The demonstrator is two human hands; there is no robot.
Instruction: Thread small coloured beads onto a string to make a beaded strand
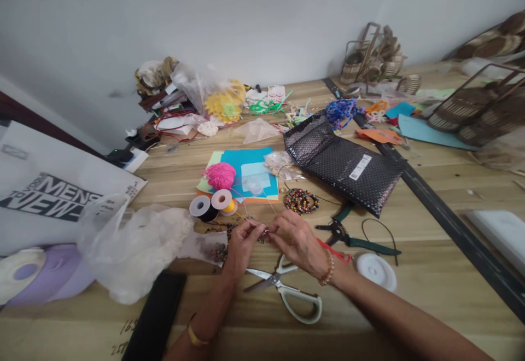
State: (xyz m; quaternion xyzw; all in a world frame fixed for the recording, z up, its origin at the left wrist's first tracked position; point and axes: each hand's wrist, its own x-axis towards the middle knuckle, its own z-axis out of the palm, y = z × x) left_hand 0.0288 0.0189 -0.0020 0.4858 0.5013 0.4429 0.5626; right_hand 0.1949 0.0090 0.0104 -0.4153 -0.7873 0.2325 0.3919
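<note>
My left hand point(241, 246) and my right hand point(298, 242) meet over the table, thumbs and fingertips pinched together around a thin cord with small dark beads. The fingertips partly hide this piece. Pale thread runs up from the hands toward the coloured paper sheets. Below them lie open scissors point(301, 302) with white handles, partly under my right hand. A coil of multicoloured beads point(301, 201) rests just beyond my right hand. Beyond my left hand stand a black thread spool point(204, 208), a pale-ended yellow spool point(223, 201) and a pink yarn ball point(220, 176).
Dark green-handled pliers point(342, 232) and a white round spool point(376, 271) lie to the right. A black bubble mailer point(344, 158) sits behind. Left are a clear plastic bag point(139, 246) and a black flat case point(158, 314). Woven baskets point(463, 106) stand far right.
</note>
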